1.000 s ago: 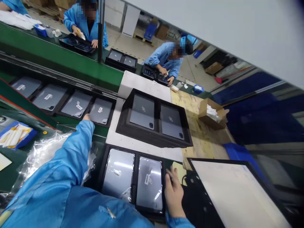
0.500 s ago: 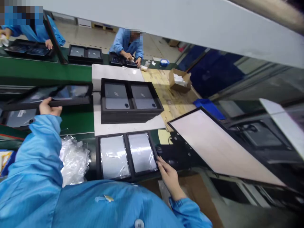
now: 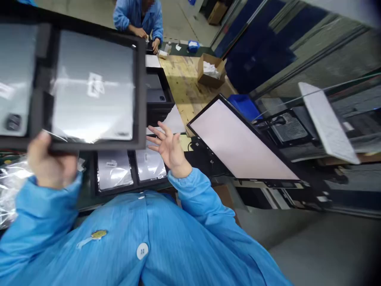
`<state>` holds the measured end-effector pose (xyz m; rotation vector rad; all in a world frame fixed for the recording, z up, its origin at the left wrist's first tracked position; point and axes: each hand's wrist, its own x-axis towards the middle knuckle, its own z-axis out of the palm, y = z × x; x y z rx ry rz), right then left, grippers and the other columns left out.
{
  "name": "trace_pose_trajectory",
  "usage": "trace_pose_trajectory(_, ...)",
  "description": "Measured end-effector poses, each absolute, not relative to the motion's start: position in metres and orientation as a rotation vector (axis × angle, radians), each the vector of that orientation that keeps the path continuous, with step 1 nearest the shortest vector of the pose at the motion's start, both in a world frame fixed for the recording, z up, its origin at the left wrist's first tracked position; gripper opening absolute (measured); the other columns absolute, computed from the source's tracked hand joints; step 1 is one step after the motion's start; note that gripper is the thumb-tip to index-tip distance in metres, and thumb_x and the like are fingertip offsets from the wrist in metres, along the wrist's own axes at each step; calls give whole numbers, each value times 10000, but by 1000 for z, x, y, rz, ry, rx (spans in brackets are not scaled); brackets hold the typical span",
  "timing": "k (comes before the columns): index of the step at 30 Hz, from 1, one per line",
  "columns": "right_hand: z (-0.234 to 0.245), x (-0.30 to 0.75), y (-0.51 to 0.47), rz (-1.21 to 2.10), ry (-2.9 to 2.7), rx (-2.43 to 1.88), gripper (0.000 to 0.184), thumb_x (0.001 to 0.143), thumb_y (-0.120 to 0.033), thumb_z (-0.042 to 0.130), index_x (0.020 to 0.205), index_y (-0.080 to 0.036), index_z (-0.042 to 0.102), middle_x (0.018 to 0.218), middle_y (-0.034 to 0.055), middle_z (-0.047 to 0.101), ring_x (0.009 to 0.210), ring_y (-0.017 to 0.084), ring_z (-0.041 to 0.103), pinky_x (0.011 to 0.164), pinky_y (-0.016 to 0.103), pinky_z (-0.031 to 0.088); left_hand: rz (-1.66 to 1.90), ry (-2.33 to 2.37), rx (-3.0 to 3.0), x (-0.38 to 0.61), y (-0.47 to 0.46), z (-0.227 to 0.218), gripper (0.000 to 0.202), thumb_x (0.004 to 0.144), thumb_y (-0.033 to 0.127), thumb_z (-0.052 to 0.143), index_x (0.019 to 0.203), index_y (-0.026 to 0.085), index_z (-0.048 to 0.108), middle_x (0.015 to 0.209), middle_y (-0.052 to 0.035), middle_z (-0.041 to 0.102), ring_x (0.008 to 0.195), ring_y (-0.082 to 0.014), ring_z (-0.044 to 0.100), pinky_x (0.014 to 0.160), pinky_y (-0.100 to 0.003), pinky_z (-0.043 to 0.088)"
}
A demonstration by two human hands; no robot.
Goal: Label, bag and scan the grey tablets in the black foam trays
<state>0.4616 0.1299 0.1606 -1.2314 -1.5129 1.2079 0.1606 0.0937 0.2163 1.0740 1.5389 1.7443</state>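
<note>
My left hand (image 3: 52,163) grips the lower edge of a black tray (image 3: 139,91), raised close to the camera at the left. Two grey tablets lie in its recesses; the right-hand tablet (image 3: 92,107) is wrapped in clear film with a white label. My right hand (image 3: 169,149) is open, fingers spread, just right of this tray and apart from it. Beneath, on the bench, sits a second black tray (image 3: 97,186) with two film-wrapped tablets, the left one (image 3: 114,169) labelled. Behind the raised tray, a stack of black trays (image 3: 162,111) is mostly hidden.
A monitor (image 3: 241,139) leans at the right of the bench. Crumpled clear plastic (image 3: 12,190) lies at the far left. A cardboard box (image 3: 210,77) with white contents stands on the wooden board (image 3: 181,87). A co-worker in blue (image 3: 139,20) works across the bench.
My left hand has brought the raised tray up and rightward, close to the camera. My right hand has left the lower tray's edge, risen and spread its fingers. The view has turned right.
</note>
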Motion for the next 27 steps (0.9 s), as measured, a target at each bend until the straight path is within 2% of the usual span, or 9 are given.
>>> trace_pose_trajectory(3, 154, 482, 119, 1221, -1474, -1284, 787, 1016, -775, 372, 1642, -301, 325, 1438, 110, 650, 1246, 290, 673, 1010, 494, 599, 1671, 1429, 786, 236, 41, 178, 578, 778, 582, 633, 1317, 381, 683, 1213, 6, 739, 1361, -341, 596, 1153, -548, 536)
trace_pose_trajectory(8, 85, 516, 100, 1168, -1419, -1332, 769, 997, -653, 525, 1599, -199, 370, 1452, 162, 629, 1329, 278, 630, 1119, 459, 539, 1555, 1269, 392, 298, -7, 99, 522, 675, 487, 863, 1162, 350, 732, 1159, -20, 760, 1348, -322, 611, 1127, -495, 567)
trace_pose_trajectory(12, 16, 530, 97, 1207, -1423, -1419, 687, 968, -489, 579, 1534, -129, 429, 1466, 209, 617, 1322, 261, 639, 1130, 453, 516, 1406, 1315, 20, 309, -17, 45, 238, 727, 281, 851, 914, 238, 710, 1008, -36, 762, 1195, -247, 693, 1044, -375, 606)
trace_pose_trajectory(15, -15, 538, 97, 1230, -1429, -1532, 624, 933, -361, 594, 1501, -139, 462, 1395, 186, 669, 1249, 252, 672, 1107, 450, 523, 1168, 1334, -193, 309, -21, 26, 110, 836, 161, 779, 862, 172, 672, 984, -62, 750, 1037, -184, 734, 987, -309, 613)
trace_pose_trajectory(18, -21, 547, 95, 1151, -1491, -1564, 563, 930, -332, 575, 1467, -173, 517, 1347, 161, 695, 1227, 259, 669, 1099, 449, 518, 970, 1378, -168, 307, -27, 25, 151, 913, 258, 768, 915, 133, 682, 1065, -128, 747, 1068, -203, 736, 959, -302, 602)
trace_pose_trajectory(21, -7, 564, 90, 932, -1736, -1623, 481, 919, -404, 576, 1313, -141, 660, 1326, 206, 688, 1310, 339, 596, 1167, 541, 428, 738, 1471, 31, 303, -38, 36, 438, 908, 550, 748, 927, 114, 708, 1125, -189, 747, 1123, -275, 722, 947, -356, 587)
trace_pose_trajectory(23, 0, 583, 89, 743, -1851, -1734, 511, 912, -448, 547, 1239, -90, 708, 1309, 265, 678, 1347, 406, 550, 1184, 611, 369, 572, 1468, 307, 295, -48, 47, 585, 853, 695, 725, 911, 112, 730, 1084, -186, 761, 1075, -311, 726, 943, -390, 573)
trace_pose_trajectory(25, -3, 604, 94, 707, -1844, -1912, 588, 910, -478, 502, 1251, -43, 702, 1294, 312, 674, 1337, 437, 567, 1148, 606, 415, 517, 1478, 655, 280, -52, 59, 589, 826, 703, 733, 902, 119, 742, 1010, -151, 772, 1010, -309, 727, 944, -390, 562)
trace_pose_trajectory(27, -17, 619, 106, 902, -1841, -2137, 623, 862, -543, 536, 1196, -56, 733, 1208, 320, 710, 1259, 460, 640, 1073, 590, 498, 603, 1651, 956, 256, -49, 71, 475, 885, 596, 707, 998, 137, 752, 1072, -124, 773, 1040, -287, 716, 987, -376, 547)
